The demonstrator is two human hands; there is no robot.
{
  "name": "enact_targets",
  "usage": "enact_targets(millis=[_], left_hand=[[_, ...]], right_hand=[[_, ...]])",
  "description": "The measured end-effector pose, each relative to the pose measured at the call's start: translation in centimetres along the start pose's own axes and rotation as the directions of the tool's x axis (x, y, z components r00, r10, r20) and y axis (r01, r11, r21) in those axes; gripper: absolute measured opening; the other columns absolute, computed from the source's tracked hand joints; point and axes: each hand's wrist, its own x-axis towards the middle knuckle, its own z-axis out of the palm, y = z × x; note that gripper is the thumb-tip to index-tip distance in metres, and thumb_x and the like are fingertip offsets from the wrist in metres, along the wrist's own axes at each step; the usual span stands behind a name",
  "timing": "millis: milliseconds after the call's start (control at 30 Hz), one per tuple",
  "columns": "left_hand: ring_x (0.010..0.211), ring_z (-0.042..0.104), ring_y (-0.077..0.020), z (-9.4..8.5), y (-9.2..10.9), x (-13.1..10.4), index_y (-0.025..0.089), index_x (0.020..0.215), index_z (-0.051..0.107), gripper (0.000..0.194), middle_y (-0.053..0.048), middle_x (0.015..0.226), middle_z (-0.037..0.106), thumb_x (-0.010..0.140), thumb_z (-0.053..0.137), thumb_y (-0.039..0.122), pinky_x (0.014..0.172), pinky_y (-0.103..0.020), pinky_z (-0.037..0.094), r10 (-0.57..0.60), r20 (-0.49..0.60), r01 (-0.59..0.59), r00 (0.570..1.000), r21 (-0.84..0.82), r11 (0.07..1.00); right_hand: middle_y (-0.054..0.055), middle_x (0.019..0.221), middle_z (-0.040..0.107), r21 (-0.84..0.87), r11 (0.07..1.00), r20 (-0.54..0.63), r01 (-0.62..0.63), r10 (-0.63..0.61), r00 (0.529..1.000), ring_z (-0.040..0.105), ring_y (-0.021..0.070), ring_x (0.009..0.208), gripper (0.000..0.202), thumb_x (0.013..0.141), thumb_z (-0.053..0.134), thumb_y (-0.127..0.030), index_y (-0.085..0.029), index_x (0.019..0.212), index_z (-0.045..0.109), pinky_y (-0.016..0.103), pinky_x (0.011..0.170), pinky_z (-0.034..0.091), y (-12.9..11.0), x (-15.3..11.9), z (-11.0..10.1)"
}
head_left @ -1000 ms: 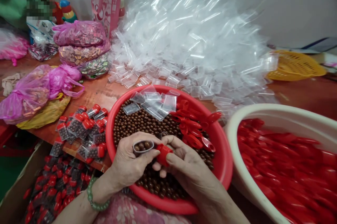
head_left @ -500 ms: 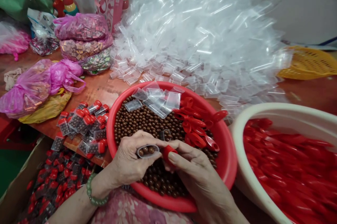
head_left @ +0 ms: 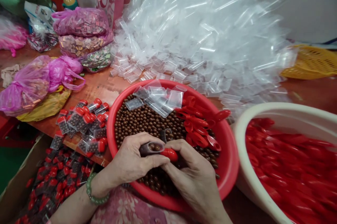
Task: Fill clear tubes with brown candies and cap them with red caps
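Observation:
My left hand [head_left: 134, 162], with a green bead bracelet on the wrist, is closed around a clear plastic tube [head_left: 150, 147] with brown balls inside. The tube's open mouth faces me. My right hand [head_left: 192, 168] pinches a red plastic cap [head_left: 170, 154] right beside that mouth; whether it is seated on the rim I cannot tell. Both hands are over a red basin [head_left: 229, 182] of small brown balls [head_left: 147, 122]. On the balls lie several clear empty tubes [head_left: 161, 101] and red caps [head_left: 196, 129]. Another clear tube [head_left: 166, 134] stands among the balls behind my hands.
A big heap of clear tubes [head_left: 205, 38] covers the table's back. A white tub [head_left: 242, 125] of red caps stands at right. Filled red-capped tubes [head_left: 84, 118] lie at left, with more in a box [head_left: 15, 182] below. Pink bags [head_left: 81, 24] and a yellow basket [head_left: 310, 62] sit farther off.
The tube in my left hand has tilted, so its mouth now faces more to the right. My right hand has turned the red cap and brought it against or near the mouth.

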Motion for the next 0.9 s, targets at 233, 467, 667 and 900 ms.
enact_targets(millis=[233, 467, 667, 900], left_hand=[[0.084, 0.067, -0.0184, 0.1, -0.4, 0.0, 0.013, 0.099, 0.074, 0.023, -0.006, 0.091, 0.075, 0.079, 0.070, 0.022, 0.080, -0.027, 0.051, -0.147, -0.014, 0.146, 0.989, -0.056, 0.988], [0.086, 0.066, -0.0160, -0.1, -0.2, 0.2, 0.014, 0.112, 0.069, 0.031, -0.005, 0.094, 0.072, 0.082, 0.066, 0.021, 0.083, -0.027, 0.051, -0.075, 0.004, 0.074, 0.997, -0.148, 0.986], [0.070, 0.055, -0.0112, 0.1, -0.4, 0.1, 0.015, 0.088, 0.067, 0.015, 0.000, 0.078, 0.062, 0.081, 0.070, 0.027, 0.068, -0.023, 0.044, -0.127, 0.056, 0.136, 0.990, -0.229, 0.964], [0.075, 0.051, -0.0123, -0.1, -0.3, 0.3, 0.014, 0.085, 0.072, 0.034, 0.000, 0.078, 0.059, 0.076, 0.078, 0.047, 0.077, -0.025, 0.045, -0.023, 0.208, 0.114, 0.978, -0.433, 0.894]], right_hand=[[0.005, 0.090, 0.071, -0.013, 0.998, 0.201, 0.054, -0.050, 0.978, 0.068, 0.0192, 0.080, 0.013, 0.091, 0.060, -0.024, -0.026, 0.100, 0.070, 0.029, 0.070, 0.056, -0.7, 0.4, -1.1], [0.005, 0.110, 0.073, -0.049, 0.999, 0.140, 0.008, -0.001, 0.990, 0.071, 0.0208, 0.098, 0.031, 0.093, 0.059, -0.029, -0.029, 0.124, 0.064, 0.031, 0.085, 0.058, 0.6, 0.6, -2.0], [0.004, 0.096, 0.075, 0.144, 0.988, 0.036, -0.046, 0.041, 0.999, 0.072, 0.0200, 0.083, 0.019, 0.089, 0.068, -0.033, -0.029, 0.107, 0.070, 0.033, 0.078, 0.059, 0.2, 1.9, -2.6], [0.001, 0.095, 0.075, 0.182, 0.965, 0.209, 0.189, -0.226, 0.952, 0.070, 0.0173, 0.085, 0.019, 0.089, 0.067, -0.020, -0.031, 0.104, 0.072, 0.027, 0.074, 0.057, -1.3, 3.6, -1.1]])
